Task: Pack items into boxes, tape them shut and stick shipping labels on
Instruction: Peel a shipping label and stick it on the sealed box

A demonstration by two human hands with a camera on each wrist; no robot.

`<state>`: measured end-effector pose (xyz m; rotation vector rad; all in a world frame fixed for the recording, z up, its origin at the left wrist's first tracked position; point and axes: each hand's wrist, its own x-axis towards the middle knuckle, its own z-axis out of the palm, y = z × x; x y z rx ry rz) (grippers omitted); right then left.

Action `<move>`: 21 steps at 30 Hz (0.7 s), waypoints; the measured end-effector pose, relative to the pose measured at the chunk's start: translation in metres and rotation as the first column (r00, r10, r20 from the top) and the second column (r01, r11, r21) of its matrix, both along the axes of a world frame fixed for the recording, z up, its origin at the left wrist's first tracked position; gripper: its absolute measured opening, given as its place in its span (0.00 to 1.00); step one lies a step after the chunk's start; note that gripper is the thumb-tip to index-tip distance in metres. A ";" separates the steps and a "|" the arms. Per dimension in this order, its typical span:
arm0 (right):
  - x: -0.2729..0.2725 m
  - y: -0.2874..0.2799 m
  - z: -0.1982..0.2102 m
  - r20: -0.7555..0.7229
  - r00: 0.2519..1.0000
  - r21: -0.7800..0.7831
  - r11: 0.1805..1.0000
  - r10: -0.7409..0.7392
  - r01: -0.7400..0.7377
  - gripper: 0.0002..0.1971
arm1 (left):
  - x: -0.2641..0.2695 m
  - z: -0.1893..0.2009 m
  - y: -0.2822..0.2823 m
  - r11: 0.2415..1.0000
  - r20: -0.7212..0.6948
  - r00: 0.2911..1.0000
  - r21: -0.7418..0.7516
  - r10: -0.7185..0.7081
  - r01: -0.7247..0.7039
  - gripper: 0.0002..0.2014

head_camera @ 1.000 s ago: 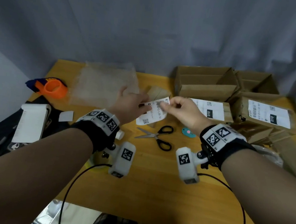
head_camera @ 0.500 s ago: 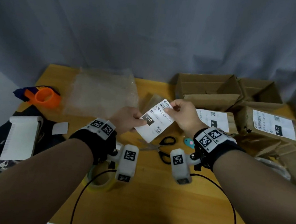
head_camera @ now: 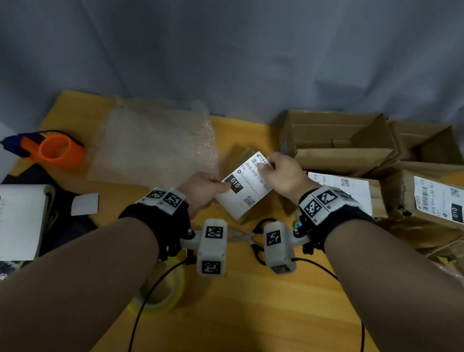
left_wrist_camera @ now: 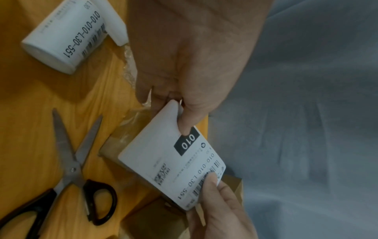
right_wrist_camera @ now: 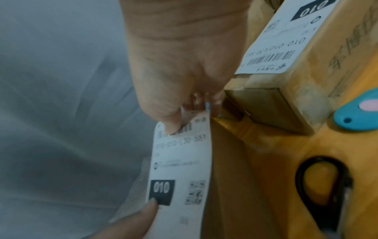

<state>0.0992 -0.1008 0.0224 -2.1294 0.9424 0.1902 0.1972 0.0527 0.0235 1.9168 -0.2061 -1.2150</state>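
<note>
Shipping label (head_camera: pixel 245 188) nearer than before; both hands

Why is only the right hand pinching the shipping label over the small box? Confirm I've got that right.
Not quite: both hands pinch it. The left wrist view shows the left hand gripping the shipping label near its black 010 block, the right hand at the barcode end, above the small box.
</note>
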 end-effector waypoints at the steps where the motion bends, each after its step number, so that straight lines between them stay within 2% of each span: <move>1: -0.002 0.003 -0.001 -0.021 1.000 -0.016 1.000 0.001 -0.002 0.12 | 0.001 -0.001 0.001 1.000 0.039 0.999 0.001 0.001 -0.001 0.09; 4: -0.012 0.013 -0.011 -0.040 0.999 -0.085 0.996 -0.007 0.003 0.12 | 0.008 0.000 0.007 0.998 0.127 0.990 0.024 -0.060 0.057 0.08; 7: -0.020 0.022 -0.018 0.043 0.998 -0.193 0.980 -0.040 0.048 0.13 | 0.015 0.002 0.014 0.994 0.123 0.987 0.029 -0.108 0.106 0.12; 10: -0.020 0.025 -0.019 0.151 0.984 -0.078 0.992 -0.090 0.103 0.09 | 0.015 0.006 0.017 0.991 0.127 0.983 0.029 -0.133 0.131 0.11; 13: -0.015 0.025 -0.016 0.189 0.977 -0.035 0.994 -0.097 0.106 0.04 | 0.011 0.008 0.015 0.986 0.150 0.975 0.034 -0.166 0.163 0.07; 14: -0.012 0.023 -0.015 0.196 0.976 -0.026 0.994 -0.096 0.103 0.05 | 0.009 0.008 0.014 0.986 0.156 0.974 0.035 -0.167 0.163 0.06; 17: -0.007 0.018 -0.012 0.164 0.978 -0.012 0.991 -0.128 0.131 0.18 | 0.007 0.003 0.010 0.988 0.166 0.975 0.044 -0.151 0.146 0.06; 21: -0.005 0.012 -0.018 0.203 0.958 0.009 0.978 -0.205 0.207 0.24 | 0.005 -0.002 0.002 0.991 0.207 0.970 0.061 -0.130 0.120 0.08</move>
